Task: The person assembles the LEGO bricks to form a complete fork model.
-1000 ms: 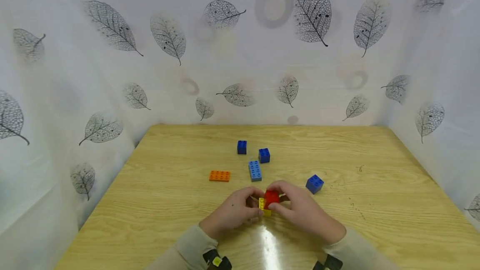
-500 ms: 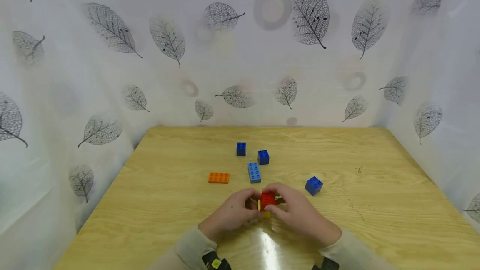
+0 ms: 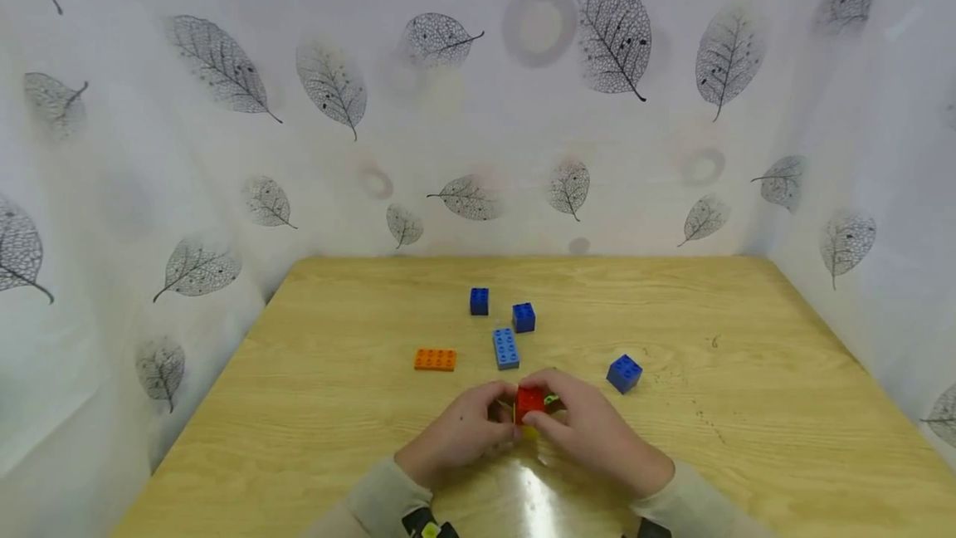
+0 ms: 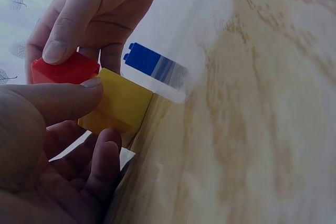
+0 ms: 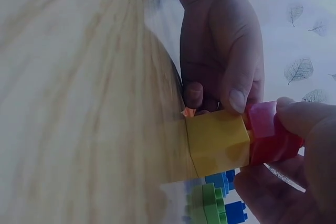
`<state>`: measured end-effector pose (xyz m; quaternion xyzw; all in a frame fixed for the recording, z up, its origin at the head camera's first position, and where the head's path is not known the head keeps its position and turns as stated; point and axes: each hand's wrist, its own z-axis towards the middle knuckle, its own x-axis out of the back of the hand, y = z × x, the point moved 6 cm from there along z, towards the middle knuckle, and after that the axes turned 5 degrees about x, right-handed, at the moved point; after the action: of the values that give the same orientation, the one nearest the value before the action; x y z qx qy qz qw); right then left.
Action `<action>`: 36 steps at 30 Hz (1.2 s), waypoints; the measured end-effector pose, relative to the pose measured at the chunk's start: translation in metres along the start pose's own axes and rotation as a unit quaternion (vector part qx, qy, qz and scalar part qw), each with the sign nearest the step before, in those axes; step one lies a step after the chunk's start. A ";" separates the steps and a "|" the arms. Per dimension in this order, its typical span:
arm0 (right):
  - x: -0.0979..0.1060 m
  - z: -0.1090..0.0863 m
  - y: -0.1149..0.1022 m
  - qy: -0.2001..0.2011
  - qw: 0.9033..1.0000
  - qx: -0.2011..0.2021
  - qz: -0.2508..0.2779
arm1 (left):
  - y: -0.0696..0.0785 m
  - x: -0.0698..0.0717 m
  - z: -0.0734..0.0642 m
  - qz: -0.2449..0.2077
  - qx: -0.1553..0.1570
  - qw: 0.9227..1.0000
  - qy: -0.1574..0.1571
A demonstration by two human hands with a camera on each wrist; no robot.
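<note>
In the head view a red toy building block point(image 3: 529, 403) sits over a yellow block point(image 3: 529, 432), most of which is hidden. My left hand point(image 3: 459, 432) steadies the yellow block point(image 4: 119, 100) low on the table, pinched between thumb and fingers. From the other side, my right hand point(image 3: 593, 432) grips the red block point(image 5: 269, 132) by thumb and fingers. A little of the yellow studs shows between the two blocks in the right wrist view; whether they are fully pressed together I cannot tell. A green block point(image 5: 210, 203) stands just beyond, mostly covered by my right hand from above.
Beyond my hands lie a light blue block point(image 3: 505, 348) and a flat orange block point(image 3: 435, 359). Dark blue blocks stand farther back point(image 3: 480, 301) and to the right point(image 3: 624, 374). A leaf-patterned curtain point(image 3: 478, 106) borders the wooden table point(image 3: 336, 413).
My right hand has brought the red block leftward over the yellow one, covering more of it. The green block has come partly into sight. My left hand keeps its hold.
</note>
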<state>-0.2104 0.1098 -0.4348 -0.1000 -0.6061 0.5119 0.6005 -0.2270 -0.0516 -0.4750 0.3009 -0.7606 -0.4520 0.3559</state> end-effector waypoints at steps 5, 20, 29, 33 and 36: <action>0.000 -0.001 0.000 0.014 1.000 0.005 -0.010 | 0.003 -0.001 0.001 0.022 -0.005 1.000 -0.003; -0.009 -0.011 0.000 0.014 1.000 0.007 0.016 | -0.008 -0.006 -0.002 0.033 -0.003 0.999 -0.004; -0.003 -0.007 -0.001 0.023 0.999 0.001 -0.034 | 0.000 -0.003 -0.001 0.060 -0.024 0.998 0.004; -0.001 -0.005 -0.002 0.017 0.999 0.010 -0.037 | 0.001 -0.004 0.001 0.060 -0.028 0.998 0.005; -0.001 -0.004 0.000 0.013 1.000 0.007 -0.022 | 0.001 -0.003 0.002 0.055 -0.032 0.998 0.010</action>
<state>-0.2074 0.1112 -0.4362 -0.0889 -0.5970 0.5010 0.6203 -0.2267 -0.0477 -0.4754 0.2514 -0.7573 -0.4530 0.3976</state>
